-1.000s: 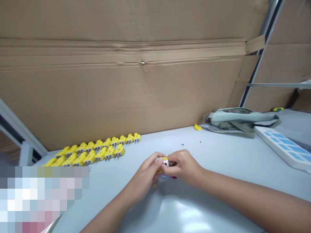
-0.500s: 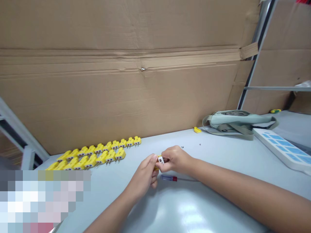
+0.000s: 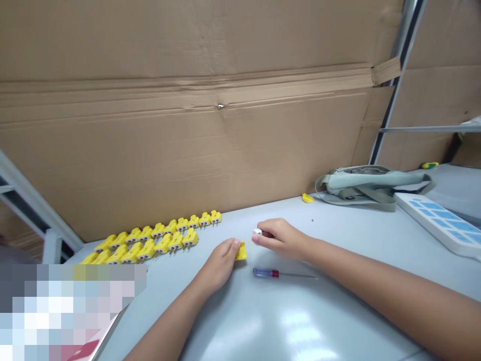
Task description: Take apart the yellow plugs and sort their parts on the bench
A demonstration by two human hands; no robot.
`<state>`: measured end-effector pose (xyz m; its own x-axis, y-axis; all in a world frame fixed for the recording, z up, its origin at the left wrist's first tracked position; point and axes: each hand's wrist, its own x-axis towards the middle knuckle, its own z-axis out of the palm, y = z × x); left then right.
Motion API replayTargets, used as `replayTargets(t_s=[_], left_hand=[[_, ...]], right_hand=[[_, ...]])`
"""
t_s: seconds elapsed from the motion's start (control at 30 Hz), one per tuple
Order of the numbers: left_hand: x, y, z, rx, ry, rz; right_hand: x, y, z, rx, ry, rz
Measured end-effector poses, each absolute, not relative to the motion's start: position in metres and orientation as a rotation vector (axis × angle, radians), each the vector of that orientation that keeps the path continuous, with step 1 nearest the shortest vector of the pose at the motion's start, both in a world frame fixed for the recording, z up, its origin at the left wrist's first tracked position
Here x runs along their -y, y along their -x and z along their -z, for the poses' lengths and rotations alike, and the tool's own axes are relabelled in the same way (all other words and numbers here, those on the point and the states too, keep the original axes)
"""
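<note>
Between the thumb and fingers of my left hand [image 3: 219, 264] is a yellow plug shell [image 3: 241, 251], its hollow side partly showing. My right hand [image 3: 281, 236], a short way to the right and slightly higher, pinches a small white plug insert [image 3: 257, 231]; dark parts at its right end are half hidden by the fingers. The two pieces are apart. On the table just below the hands lies a screwdriver [image 3: 266, 273] with a clear blue and red handle, its shaft pointing right. Two rows of yellow plugs [image 3: 164, 243] with metal pins stand left of my left hand.
Another yellow plug piece [image 3: 307, 198] lies at the table's back edge, beside a pale green strap bag [image 3: 361, 184]. A white panel with blue blocks [image 3: 443, 223] rests at the right. Cardboard [image 3: 225, 155] walls the back. The lower left is blurred out.
My hands have moved apart: the white insert is now away from the yellow shell, in my right hand. The screwdriver's shaft, partly covered before, now shows fully.
</note>
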<state>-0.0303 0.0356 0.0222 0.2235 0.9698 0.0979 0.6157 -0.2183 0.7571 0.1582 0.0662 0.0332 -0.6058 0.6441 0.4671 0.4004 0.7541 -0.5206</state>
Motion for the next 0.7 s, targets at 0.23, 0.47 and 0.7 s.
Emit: replayTargets(t_s=[0.23, 0.47, 0.7], left_hand=[[-0.035, 0.032, -0.015, -1.575, -2.183, -0.643], [-0.022, 0.02, -0.03, -1.244, -1.663, -1.045], [-0.008, 0.009, -0.028, -0.877, -1.351, -1.061]], right_hand=[[-0.052, -0.177, -0.032, 2.345, 0.759, -0.433], [-0.043, -0.168, -0.024, 2.08, 0.708, -0.396], [-0.035, -0.168, -0.026, 2.066, 0.653, -0.347]])
